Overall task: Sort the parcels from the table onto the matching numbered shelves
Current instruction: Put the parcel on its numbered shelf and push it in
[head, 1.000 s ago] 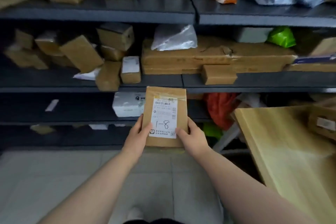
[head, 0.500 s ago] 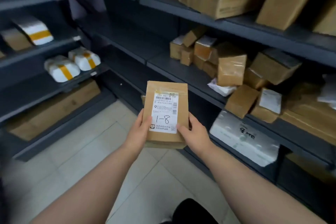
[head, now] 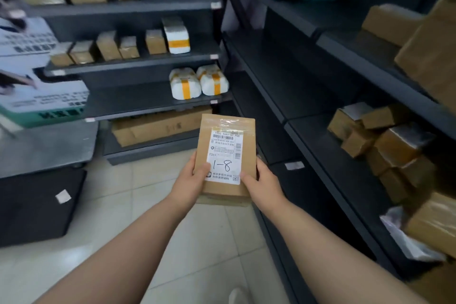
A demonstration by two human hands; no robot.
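**A small flat parcel, held in two hands**

The parcel [head: 248, 145] is a thin brown box. It is held up in the air over the floor [head: 148, 205], in front of the shelves. It has a white label [head: 225, 153] with "1-8" written on it in pen. Clear tape goes over the top and looks shiny, so that part may be a bit slippery. I think the box is light, because the hands hold it only by the bottom corners. It looks stiff and keeps its flat shape.

The left hand [head: 190, 180] grips the lower left edge, with the thumb on the front. The right hand [head: 262, 184] grips the lower right edge the same way. The sides are a good place to hold it, because then the number can be seen.

Dark shelves [head: 320, 143] stand ahead and on the right. They hold brown boxes [head: 385, 140] and white parcels with yellow tape [head: 199, 80]. Little white tags [head: 293, 166] sit on the shelf edges, too blurry to read.
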